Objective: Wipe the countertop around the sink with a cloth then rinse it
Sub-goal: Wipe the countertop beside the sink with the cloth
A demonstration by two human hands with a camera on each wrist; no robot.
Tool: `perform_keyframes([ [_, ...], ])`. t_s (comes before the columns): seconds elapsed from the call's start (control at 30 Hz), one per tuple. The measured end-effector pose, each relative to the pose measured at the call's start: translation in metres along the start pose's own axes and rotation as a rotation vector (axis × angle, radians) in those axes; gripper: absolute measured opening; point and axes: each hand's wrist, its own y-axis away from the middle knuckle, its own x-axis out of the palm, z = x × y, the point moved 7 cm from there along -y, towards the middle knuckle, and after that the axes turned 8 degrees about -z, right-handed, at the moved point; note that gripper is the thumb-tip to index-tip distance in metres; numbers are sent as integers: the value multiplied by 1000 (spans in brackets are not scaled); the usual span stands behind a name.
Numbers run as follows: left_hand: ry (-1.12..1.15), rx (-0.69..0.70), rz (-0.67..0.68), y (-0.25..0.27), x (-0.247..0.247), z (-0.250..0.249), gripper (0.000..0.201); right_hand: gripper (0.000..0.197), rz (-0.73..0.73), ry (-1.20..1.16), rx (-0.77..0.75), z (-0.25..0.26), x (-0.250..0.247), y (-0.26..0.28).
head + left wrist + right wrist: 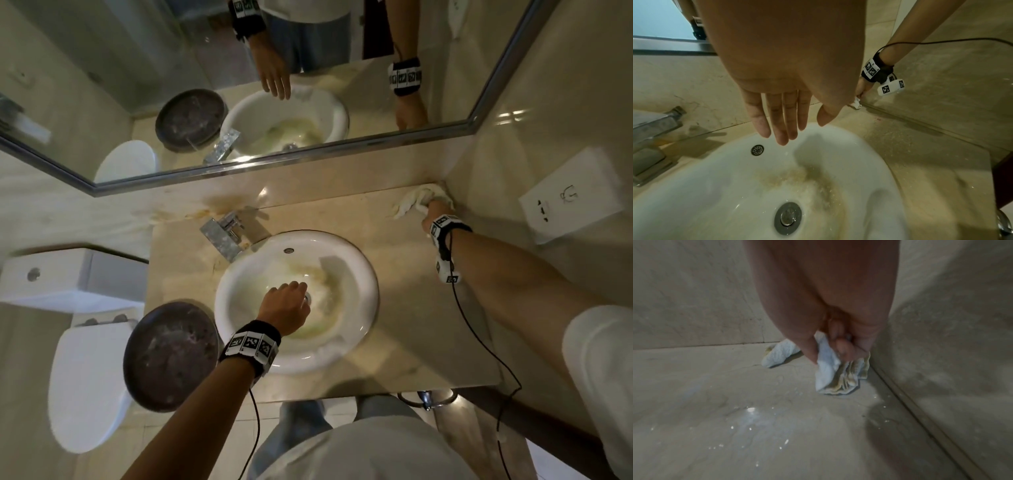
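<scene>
A white cloth, stained yellow along its folds, lies bunched in the far right corner of the beige countertop. My right hand grips the cloth there, fingers curled round it, close against the side wall. Water drops glisten on the countertop nearer me. My left hand hangs over the round white sink, fingers straight and holding nothing. In the left wrist view the left hand hovers above the stained sink and its drain.
A chrome faucet stands at the sink's back left. A dark round tray sits on the counter's front left corner, beside a white toilet. A mirror covers the back wall. A white socket plate is on the right wall.
</scene>
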Motion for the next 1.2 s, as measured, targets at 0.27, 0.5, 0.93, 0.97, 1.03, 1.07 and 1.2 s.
perform_keyframes([
  [0.27,18,37,-29,-14,-15,-18,37,30,-482,-216,-142,23,-81,69],
  [0.5,109,73,-157,-41,-51,-56,41,25,-503,-383,-384,62,-135,132],
  [0.93,415,-216,-437,-57,-84,-42,70,29,3,-445,-760,97,-85,293],
  [0.97,389,-217,-391,-55,-78,-40,48,25,52,-418,-773,92,-69,302],
  [1.03,329,-173,-309,-47,-65,-41,14,19,85,-381,-777,76,-41,313],
  [1.07,293,-136,-267,-41,-59,-42,7,19,85,-357,-762,66,-29,316],
  [1.2,82,76,-103,-18,-30,-57,21,24,100,-16,-740,26,18,330],
])
